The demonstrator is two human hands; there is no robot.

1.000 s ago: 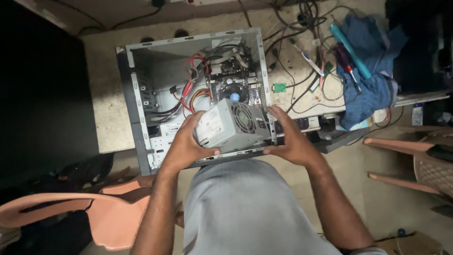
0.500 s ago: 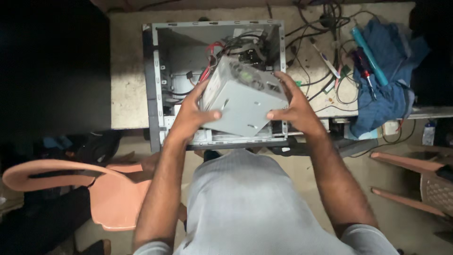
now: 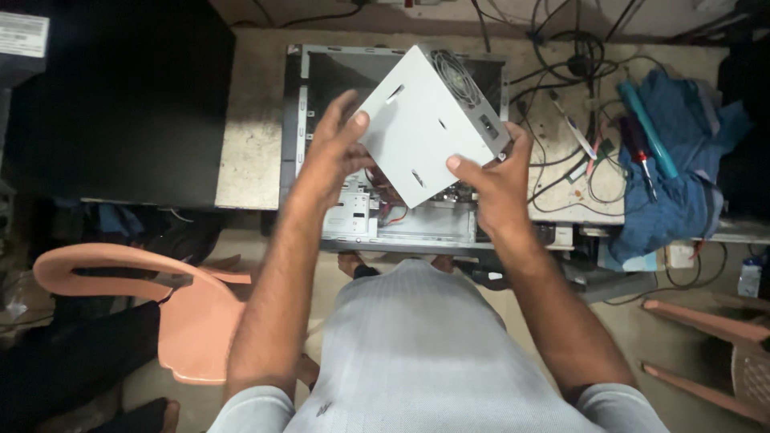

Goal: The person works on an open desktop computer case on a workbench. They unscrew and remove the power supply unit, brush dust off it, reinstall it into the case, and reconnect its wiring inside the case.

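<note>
I hold a grey metal power supply box with a round fan grille in both hands, lifted and tilted above an open computer case that lies on its side on the table. My left hand grips the box's left side. My right hand grips its lower right corner. Red wires and a white drive bay show inside the case below the box.
Loose cables lie right of the case. A red-handled screwdriver rests on a blue cloth. A large black object fills the table's left. Pink plastic chairs stand below, another at right.
The power supply has come up out of the case and turned, its flat side now facing me. My hands rose with it; the view shifted so the case sits more central.
</note>
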